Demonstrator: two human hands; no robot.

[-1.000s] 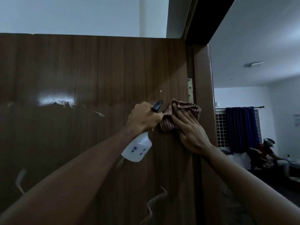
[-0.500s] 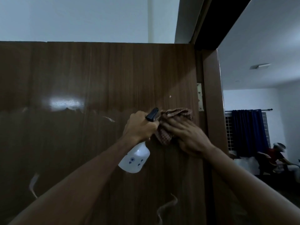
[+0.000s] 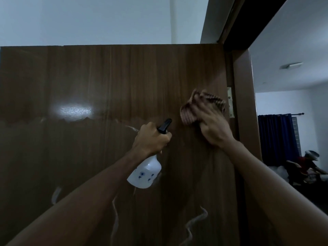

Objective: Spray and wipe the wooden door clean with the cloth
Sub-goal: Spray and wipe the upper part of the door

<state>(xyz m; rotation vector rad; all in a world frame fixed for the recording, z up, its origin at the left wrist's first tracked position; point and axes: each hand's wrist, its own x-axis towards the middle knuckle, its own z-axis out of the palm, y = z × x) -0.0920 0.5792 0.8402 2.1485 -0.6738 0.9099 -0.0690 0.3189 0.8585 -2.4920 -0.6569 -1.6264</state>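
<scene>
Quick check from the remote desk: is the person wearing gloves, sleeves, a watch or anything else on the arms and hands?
Nothing is worn as far as the view shows. The left hand and right hand are bare, without gloves or visible rings. Both forearms are uncovered to the frame edge, with no sleeve, watch or band.

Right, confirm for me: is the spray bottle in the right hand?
No, the left hand grips the spray bottle, while the right hand presses the cloth to the door.

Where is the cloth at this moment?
In the head view the checked cloth is pressed flat against the wooden door under the right hand, at the door's right side beside the metal hinge, up and right of the spray bottle.
</scene>
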